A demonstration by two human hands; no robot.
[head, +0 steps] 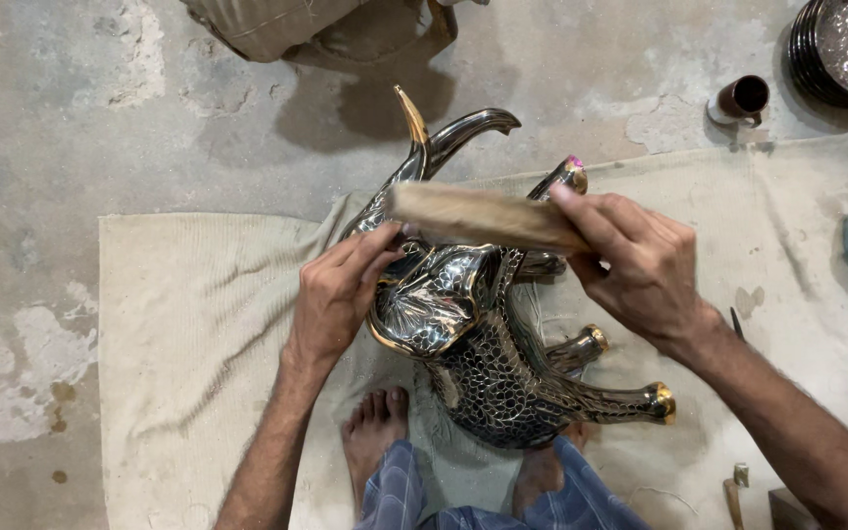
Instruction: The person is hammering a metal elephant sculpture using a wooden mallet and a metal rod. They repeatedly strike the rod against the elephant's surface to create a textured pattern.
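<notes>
A shiny dark metal elephant figure [488, 363] with gold tusks and gold feet lies on its side on a pale cloth [188, 324]. My left hand [338, 290] rests on its head and ear, steadying it. A blurred wooden stick [483, 218] is gripped in my right hand [640, 265] and held across the elephant's head, just above the metal. The trunk [463, 128] curls away from me.
My bare feet [375, 427] rest on the cloth under the figure. A dark cup [741, 98] and stacked metal plates [841, 49] stand at the far right on the concrete floor. A small tool [733, 491] lies near the right bottom edge. Another person's clothing [287, 25] shows at the top.
</notes>
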